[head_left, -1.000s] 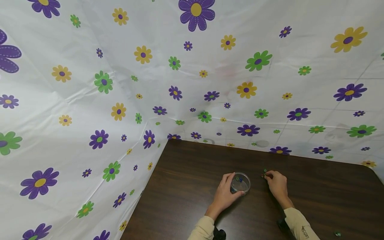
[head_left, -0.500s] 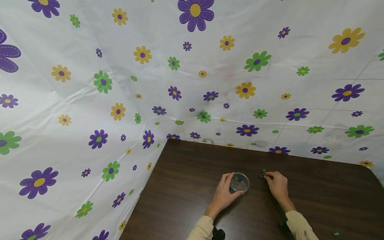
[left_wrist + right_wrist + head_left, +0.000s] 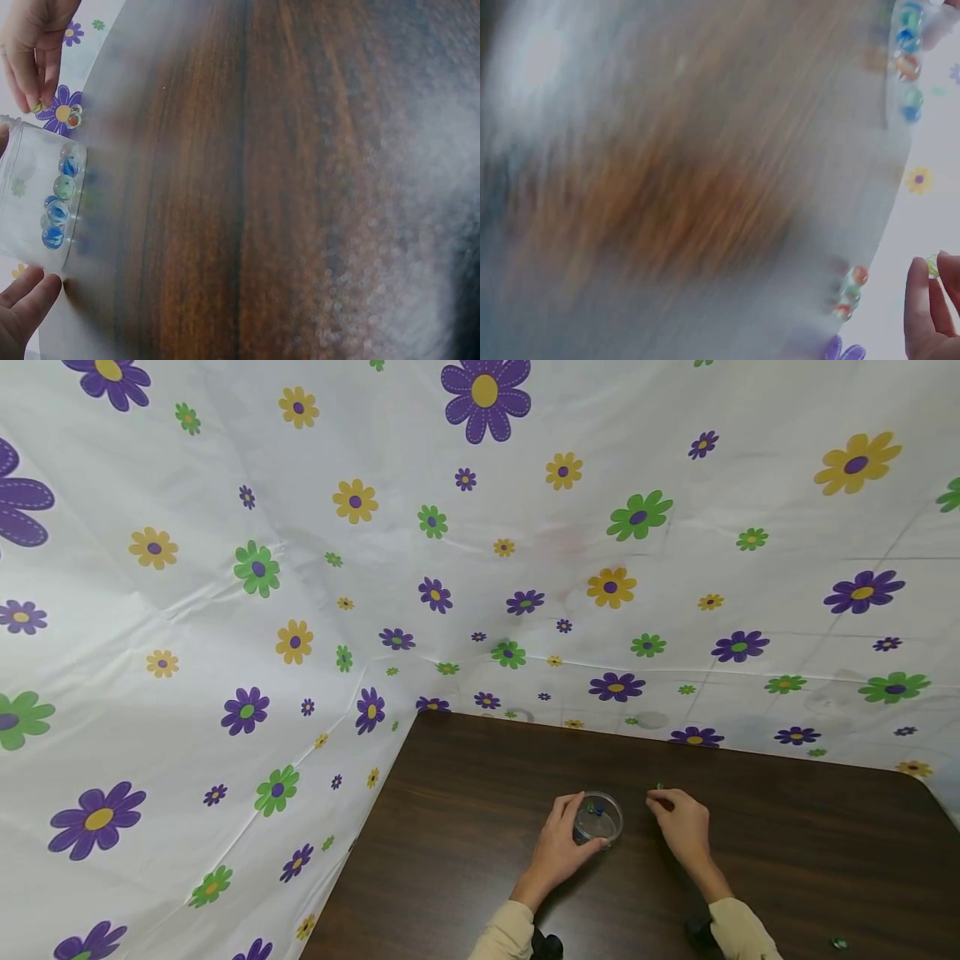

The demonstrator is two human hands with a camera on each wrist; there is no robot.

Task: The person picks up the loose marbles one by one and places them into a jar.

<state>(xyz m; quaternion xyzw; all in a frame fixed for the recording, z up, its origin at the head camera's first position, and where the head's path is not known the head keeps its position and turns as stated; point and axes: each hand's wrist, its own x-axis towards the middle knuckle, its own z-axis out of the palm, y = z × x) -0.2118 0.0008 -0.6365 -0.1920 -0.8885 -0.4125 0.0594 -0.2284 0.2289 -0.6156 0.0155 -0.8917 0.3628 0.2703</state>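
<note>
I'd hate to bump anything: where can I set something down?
The table is bare left of the left hand, to the flowered sheet, and right of the right hand, between that sheet and a small green piece. It's crowded at the jar and the loose marbles near the right hand, with a narrow gap between.

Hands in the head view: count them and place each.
2: the left hand grips the jar; the right hand, to the jar's right, pinches a marble.

White sheeting (image 3: 300, 510), printed with purple, yellow and green flowers (image 3: 484, 391), fills the top and left of the head view, creased in places; a dark wood-grain table (image 3: 457, 793) spans the lower right.
</note>
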